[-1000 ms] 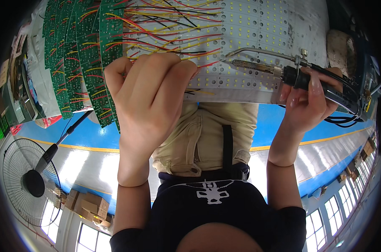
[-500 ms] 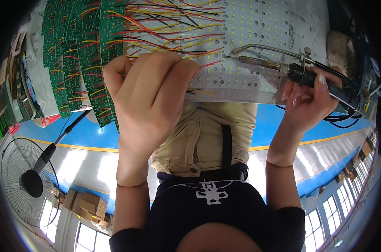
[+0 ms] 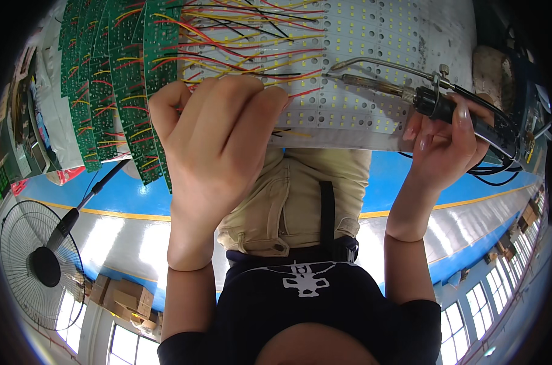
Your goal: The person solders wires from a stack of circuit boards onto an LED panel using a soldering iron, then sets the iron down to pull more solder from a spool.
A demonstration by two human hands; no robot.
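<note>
My left hand [image 3: 212, 131] is closed in a pinch over the wires at the near side of the boards. A red wire [image 3: 304, 93] sticks out from its fingertips toward the white LED boards [image 3: 361, 100]; the grip itself is partly hidden by the knuckles. In my right hand [image 3: 449, 146] is a soldering iron [image 3: 434, 104] with a thin bent metal tube [image 3: 385, 66] fixed alongside. Its tip points left, close to the wire ends. Red, yellow and black wires [image 3: 251, 31] run from green circuit boards [image 3: 130, 100] on the left to the LED boards.
A dirty tan block [image 3: 489, 76] lies at the far right, with black cables [image 3: 498, 173] below it. To the lower left stands a fan [image 3: 43, 264]. Cardboard boxes [image 3: 127, 298] sit on the floor behind it.
The soldering iron's tip has shifted slightly away from me and to the left, toward the wire ends. My left hand holds its place.
</note>
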